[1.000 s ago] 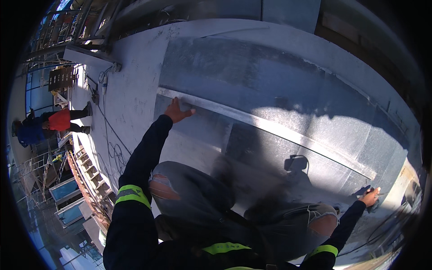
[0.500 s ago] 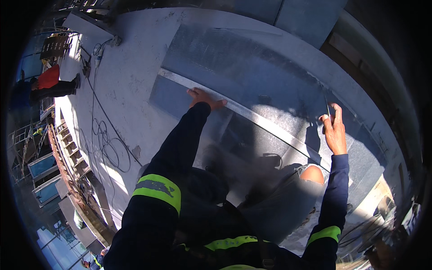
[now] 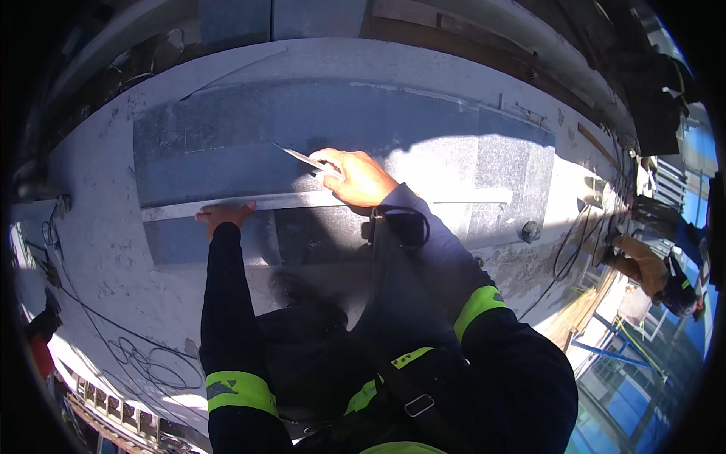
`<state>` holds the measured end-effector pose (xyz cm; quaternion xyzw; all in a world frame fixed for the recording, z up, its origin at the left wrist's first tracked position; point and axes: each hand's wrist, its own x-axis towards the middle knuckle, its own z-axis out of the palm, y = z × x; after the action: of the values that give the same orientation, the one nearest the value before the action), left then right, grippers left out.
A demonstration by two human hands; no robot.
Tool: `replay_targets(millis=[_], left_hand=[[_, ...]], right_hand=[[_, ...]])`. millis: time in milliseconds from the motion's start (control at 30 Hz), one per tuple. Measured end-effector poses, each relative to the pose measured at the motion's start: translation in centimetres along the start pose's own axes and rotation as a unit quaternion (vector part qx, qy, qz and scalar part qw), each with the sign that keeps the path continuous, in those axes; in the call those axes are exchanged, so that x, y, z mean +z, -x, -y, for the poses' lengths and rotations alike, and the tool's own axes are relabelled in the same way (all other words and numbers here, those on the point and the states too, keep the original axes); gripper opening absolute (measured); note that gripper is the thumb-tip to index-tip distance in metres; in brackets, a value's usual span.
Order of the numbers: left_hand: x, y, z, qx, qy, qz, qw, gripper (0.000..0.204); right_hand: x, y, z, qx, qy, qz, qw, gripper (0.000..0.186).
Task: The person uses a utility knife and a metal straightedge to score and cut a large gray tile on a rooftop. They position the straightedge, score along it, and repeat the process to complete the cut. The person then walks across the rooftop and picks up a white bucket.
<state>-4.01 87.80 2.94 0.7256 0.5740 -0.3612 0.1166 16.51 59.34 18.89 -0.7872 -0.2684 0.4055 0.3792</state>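
A long pale metal straightedge (image 3: 299, 200) lies across a grey sheet of metal (image 3: 219, 155) on the concrete surface in front of me. My left hand (image 3: 226, 215) presses down on the straightedge toward its left end, thumb and fingers apart along it. Just above the middle of the straightedge, my right hand (image 3: 358, 178) is closed round a thin, pointed metal blade (image 3: 301, 157). Its tip points left and away from me, over the sheet. The blade's handle end is hidden in my fingers. Sunlight falls on the sheet's right part.
Looped cable (image 3: 155, 365) lies at the lower left. A small dark lump (image 3: 531, 231) rests by the sheet's right end. At the right, a person (image 3: 656, 266) is bent near more cables. Grey panels (image 3: 318, 19) stand along the far edge.
My right hand has moved left from the sheet's right side to above the straightedge, with the blade. My left hand stays on the straightedge. The view has turned.
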Motion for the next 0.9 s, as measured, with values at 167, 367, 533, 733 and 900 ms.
replay_targets(millis=[167, 367, 533, 733, 900], left_hand=[[0.0, -1.0, -0.7, 0.053, -0.086, -0.003, 0.995, 0.150], [2.7, -7.9, 2.2, 0.071, -0.069, -0.031, 0.995, 0.150], [-0.9, -1.2, 0.3, 0.034, 0.069, 0.086, 0.993, 0.143], [-0.6, 0.0, 0.3, 0.018, 0.062, 0.021, 0.998, 0.128], [-2.2, -7.4, 5.7, 0.192, -0.032, -0.072, 0.978, 0.101]], right_hand=[[-7.3, 7.1, -7.9, 0.202, -0.044, -0.333, 0.920, 0.029], [-12.1, 24.1, -34.9, 0.380, -0.026, -0.687, 0.619, 0.028], [-12.8, 29.7, -44.8, 0.192, -0.159, -0.717, 0.651, 0.031], [-11.2, 30.4, -49.1, 0.149, -0.267, -0.657, 0.689, 0.029], [-11.3, 28.6, -47.8, 0.156, -0.322, -0.645, 0.675, 0.022]])
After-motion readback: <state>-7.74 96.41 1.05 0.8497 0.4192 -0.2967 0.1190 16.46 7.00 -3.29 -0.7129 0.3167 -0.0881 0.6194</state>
